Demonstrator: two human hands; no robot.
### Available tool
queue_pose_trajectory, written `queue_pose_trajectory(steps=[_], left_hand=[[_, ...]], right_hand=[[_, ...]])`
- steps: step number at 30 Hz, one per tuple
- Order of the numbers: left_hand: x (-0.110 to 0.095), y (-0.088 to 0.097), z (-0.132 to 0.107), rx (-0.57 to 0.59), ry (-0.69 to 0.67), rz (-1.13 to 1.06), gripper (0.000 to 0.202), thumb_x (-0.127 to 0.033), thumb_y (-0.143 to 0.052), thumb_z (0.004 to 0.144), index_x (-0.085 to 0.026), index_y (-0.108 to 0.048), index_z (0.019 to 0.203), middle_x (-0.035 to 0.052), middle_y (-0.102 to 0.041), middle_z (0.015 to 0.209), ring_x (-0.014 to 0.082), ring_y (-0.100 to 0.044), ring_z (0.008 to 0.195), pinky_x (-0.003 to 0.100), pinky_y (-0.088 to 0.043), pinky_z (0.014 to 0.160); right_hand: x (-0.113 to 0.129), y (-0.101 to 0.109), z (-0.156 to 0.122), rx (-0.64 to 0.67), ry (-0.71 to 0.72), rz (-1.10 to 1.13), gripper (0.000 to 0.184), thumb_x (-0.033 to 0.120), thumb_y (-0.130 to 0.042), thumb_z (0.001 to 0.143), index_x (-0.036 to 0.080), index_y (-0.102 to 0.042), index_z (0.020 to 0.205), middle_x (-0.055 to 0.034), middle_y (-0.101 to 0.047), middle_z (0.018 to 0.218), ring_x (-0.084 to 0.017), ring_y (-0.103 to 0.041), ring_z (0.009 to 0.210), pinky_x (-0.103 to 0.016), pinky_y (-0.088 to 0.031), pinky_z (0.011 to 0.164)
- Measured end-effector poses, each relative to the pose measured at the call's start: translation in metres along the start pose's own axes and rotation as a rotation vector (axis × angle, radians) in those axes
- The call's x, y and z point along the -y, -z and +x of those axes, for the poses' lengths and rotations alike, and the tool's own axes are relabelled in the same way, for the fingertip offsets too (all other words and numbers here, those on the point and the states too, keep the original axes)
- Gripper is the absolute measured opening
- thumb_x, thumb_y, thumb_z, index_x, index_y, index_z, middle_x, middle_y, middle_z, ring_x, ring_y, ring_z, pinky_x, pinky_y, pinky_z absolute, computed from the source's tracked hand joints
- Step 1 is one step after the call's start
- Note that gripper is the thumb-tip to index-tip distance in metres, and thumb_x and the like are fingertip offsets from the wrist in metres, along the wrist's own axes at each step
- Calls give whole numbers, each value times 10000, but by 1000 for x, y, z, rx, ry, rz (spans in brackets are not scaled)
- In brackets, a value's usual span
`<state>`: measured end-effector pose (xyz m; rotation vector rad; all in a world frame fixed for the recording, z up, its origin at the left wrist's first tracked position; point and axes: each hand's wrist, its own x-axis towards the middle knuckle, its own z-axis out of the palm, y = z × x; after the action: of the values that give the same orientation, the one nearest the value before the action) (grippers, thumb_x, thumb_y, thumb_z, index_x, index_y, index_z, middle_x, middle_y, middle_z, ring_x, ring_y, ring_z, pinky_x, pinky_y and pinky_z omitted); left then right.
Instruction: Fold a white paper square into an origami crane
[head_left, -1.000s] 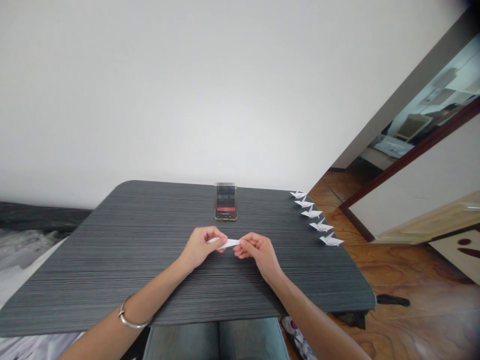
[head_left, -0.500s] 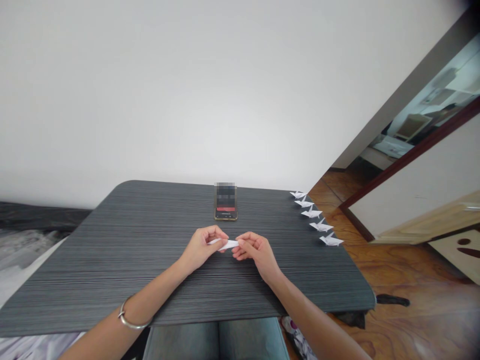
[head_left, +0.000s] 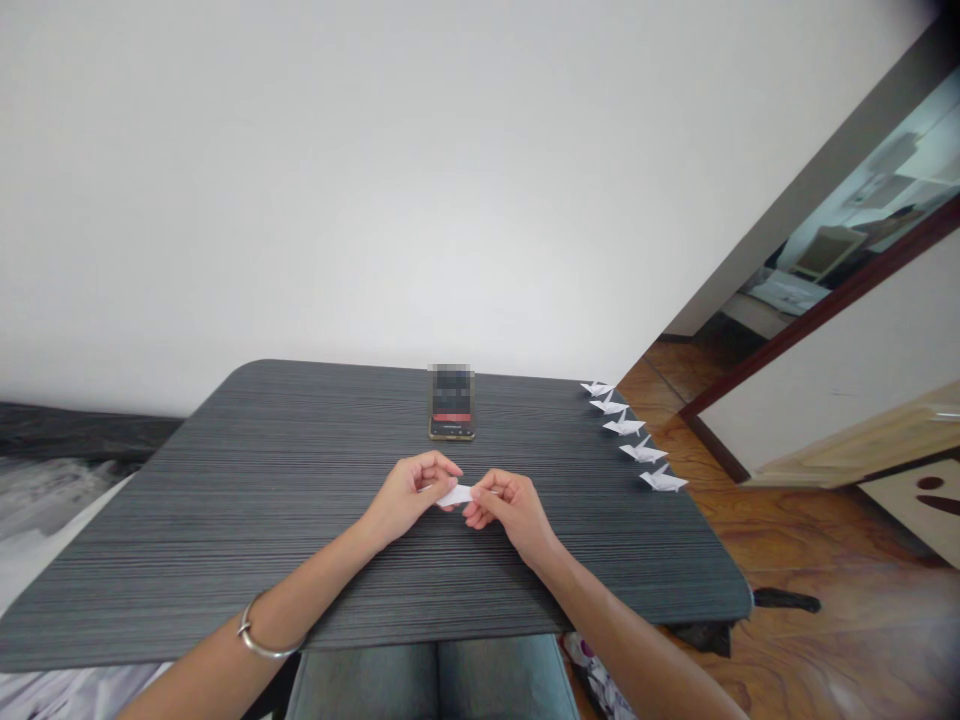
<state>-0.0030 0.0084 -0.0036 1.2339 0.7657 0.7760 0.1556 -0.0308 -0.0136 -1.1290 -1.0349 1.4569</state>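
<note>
A small piece of folded white paper (head_left: 456,495) is pinched between my two hands over the middle of the table. My left hand (head_left: 411,492) grips its left end between thumb and fingers. The right end sits in the pinch of my right hand (head_left: 511,508), with the other fingers curled beneath. Much of the paper is hidden by my fingers, so its full shape does not show. To the right, several folded white paper cranes (head_left: 642,453) stand in a row along the table's right edge.
A phone (head_left: 451,405) rests on the dark wood-grain table (head_left: 300,420) just beyond my hands, near the white wall (head_left: 375,200). Wooden floor (head_left: 772,530) lies past the table's right edge. A black handle-like part (head_left: 787,600) juts out at the right corner.
My right thumb and fingers have shifted slightly on the paper, and the angle of its visible part has changed. Both hands keep hold of it. The cranes and phone are unmoved.
</note>
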Motion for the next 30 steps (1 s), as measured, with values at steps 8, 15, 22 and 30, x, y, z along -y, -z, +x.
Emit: queue_pose_trajectory(steps=[8, 15, 22, 30], left_hand=[[-1, 1, -1, -17, -73, 124, 206, -253, -601, 705, -115, -534, 842, -20, -553, 593, 83, -523, 526, 205, -396, 552], [-5, -3, -4, -20, -121, 216, 188, -228, -574, 719, -119, -521, 862, -34, -530, 578, 74, -488, 514, 196, -367, 550], [-3, -4, -5, -19, -94, 176, 211, -289, -551, 737, -116, -530, 857, -27, -542, 567, 77, -487, 511, 193, -375, 534], [-4, -2, -1, -33, 61, 125, 333, -429, -580, 677, -111, -521, 602, -16, -524, 523, 80, -477, 449, 197, -419, 433]], right_hand=[[1, -1, -1, 10, 5, -14, 206, 306, -649, 654, 125, -561, 612, -18, -650, 513, -98, -587, 409, -190, -476, 427], [-1, -3, 1, 46, -25, -9, 199, 307, -644, 655, 134, -550, 630, -6, -641, 525, -97, -582, 424, -193, -474, 426], [-2, -5, 1, 59, 7, -21, 201, 309, -634, 667, 141, -531, 629, 13, -615, 493, -88, -554, 395, -185, -457, 400], [2, -4, -2, 34, 44, -24, 190, 304, -626, 675, 148, -528, 629, 15, -613, 500, -82, -545, 392, -182, -447, 403]])
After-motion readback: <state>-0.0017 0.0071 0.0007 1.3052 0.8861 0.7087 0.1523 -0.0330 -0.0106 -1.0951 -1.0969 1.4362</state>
